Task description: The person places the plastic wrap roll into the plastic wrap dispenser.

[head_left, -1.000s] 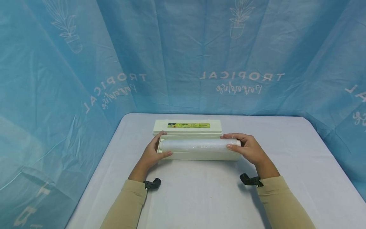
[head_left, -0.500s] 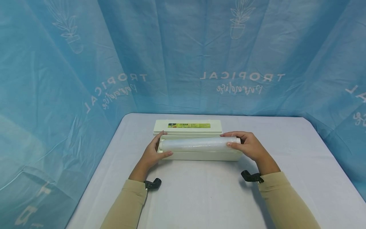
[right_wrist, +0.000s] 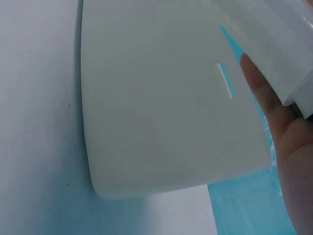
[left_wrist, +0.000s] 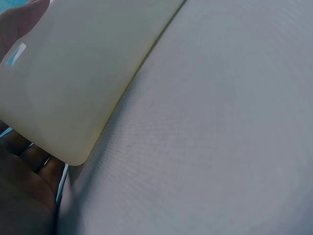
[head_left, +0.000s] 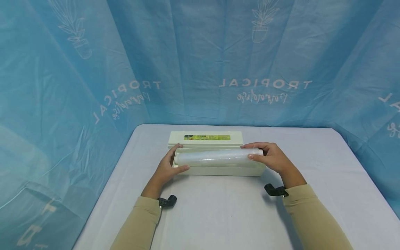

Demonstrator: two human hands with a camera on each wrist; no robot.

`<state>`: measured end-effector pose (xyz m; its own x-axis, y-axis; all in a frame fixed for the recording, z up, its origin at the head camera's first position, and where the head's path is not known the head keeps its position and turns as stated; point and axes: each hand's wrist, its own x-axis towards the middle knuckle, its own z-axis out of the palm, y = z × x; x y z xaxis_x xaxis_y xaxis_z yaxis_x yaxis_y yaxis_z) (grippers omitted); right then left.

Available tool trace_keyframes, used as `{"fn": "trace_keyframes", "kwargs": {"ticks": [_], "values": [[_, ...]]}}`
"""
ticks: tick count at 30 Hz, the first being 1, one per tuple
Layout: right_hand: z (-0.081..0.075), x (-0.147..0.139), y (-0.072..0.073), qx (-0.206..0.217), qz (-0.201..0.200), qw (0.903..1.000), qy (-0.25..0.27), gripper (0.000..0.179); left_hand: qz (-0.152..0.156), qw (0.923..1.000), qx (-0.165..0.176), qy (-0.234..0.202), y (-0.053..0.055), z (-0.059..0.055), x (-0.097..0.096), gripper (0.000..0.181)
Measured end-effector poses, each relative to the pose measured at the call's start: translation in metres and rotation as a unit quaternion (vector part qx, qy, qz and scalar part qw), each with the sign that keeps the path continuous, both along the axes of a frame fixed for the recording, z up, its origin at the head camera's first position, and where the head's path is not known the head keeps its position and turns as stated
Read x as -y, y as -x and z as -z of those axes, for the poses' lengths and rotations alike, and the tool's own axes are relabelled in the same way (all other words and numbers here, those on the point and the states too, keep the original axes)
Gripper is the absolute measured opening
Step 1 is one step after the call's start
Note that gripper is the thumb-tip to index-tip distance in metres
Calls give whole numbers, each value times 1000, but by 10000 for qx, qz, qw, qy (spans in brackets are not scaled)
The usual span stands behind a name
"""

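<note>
A cream plastic box [head_left: 218, 171] stands without its cover on the white-clothed table. In it lies a roll of clear plastic wrap [head_left: 215, 157], its right end raised above the rim and its left end down inside. My right hand [head_left: 276, 161] grips that raised end, thumb in front and fingers behind. My left hand [head_left: 165, 169] holds the box's left end, thumb on the front wall and fingers toward the back. The left wrist view shows the box's end wall [left_wrist: 83, 73] between thumb and fingers. In the right wrist view, the roll [right_wrist: 274, 49] stands clear above the box.
Right behind the box lies its cream lid [head_left: 175, 138] with a yellow-green label [head_left: 207, 137]. White cloth covers the table [head_left: 218, 215]. Blue printed curtains [head_left: 200, 62] hang at the back and both sides.
My right hand has moved slightly up, raising the right end of the plastic wrap roll, which now slants in the box. My left hand and the box have stayed in place.
</note>
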<state>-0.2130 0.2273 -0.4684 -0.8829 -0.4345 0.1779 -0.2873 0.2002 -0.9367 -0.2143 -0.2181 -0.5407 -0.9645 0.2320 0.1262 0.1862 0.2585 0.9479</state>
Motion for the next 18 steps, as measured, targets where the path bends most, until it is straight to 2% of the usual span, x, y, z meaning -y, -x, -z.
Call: {"fn": "trace_keyframes", "kwargs": {"ticks": [18], "values": [[6,-4,8,66,-92,9999,15,33,-78,9999,-9,114,-1,-3,-1,110]]}}
